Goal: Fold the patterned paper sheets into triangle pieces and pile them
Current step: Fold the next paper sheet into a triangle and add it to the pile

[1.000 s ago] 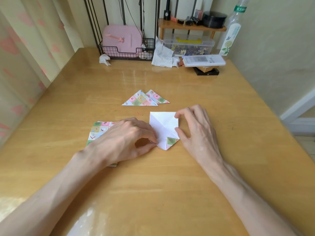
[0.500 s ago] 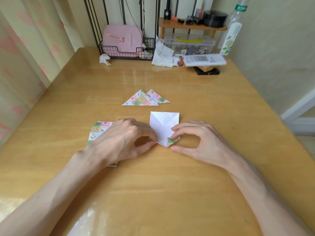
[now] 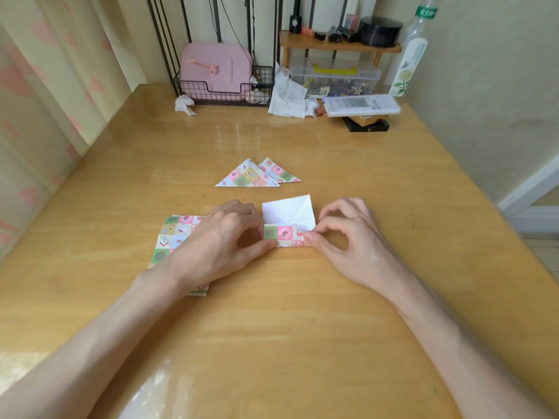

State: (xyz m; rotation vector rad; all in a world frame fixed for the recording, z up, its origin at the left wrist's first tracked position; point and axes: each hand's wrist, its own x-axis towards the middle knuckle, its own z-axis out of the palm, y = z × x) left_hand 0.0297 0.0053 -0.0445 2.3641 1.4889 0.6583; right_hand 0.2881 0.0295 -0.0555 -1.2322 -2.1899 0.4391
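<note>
Wide shot first: wooden table (image 3: pixel 287 343) fills the view, glossy, w/ a pink-blotched curtain (image 3: pixel 45 101) down the left side. Both forearms reach in from the near edge. At the far edge there's a wire basket (image 3: pixel 193 86) w/ a pink case (image 3: pixel 214 68) standing in it. Next along, a small wooden shelf (image 3: pixel 338 47) stands over a clear box (image 3: pixel 335 78), and a tall bottle (image 3: pixel 411 55) is in the far right corner. A white remote (image 3: pixel 360 104) lies on a dark box (image 3: pixel 369 125) just in front. Crumpled white paper (image 3: pixel 287 95) sits between basket and clear box; a smaller wad (image 3: pixel 184 104) lies at the basket's left corner.

Now the action, mid-table. The stack (image 3: pixel 174 234) of patterned squares lies flat under the left wrist, partly covered. Beyond the hands are 2 triangles (image 3: pixel 246 176), pattern up and overlapping, the left 1 on top, well apart from the far clutter. Nearer in lies the sheet (image 3: pixel 287 211), white side up, its near edge turned over into a patterned strip. Left hand (image 3: pixel 223 237): grip narrow, thumb + forefinger pinching the strip's left end. Right hand (image 3: pixel 348 237): same story, thumb + forefinger pinching the right end, other fingers loosely curled. Diagonal creases show across the white.
</note>
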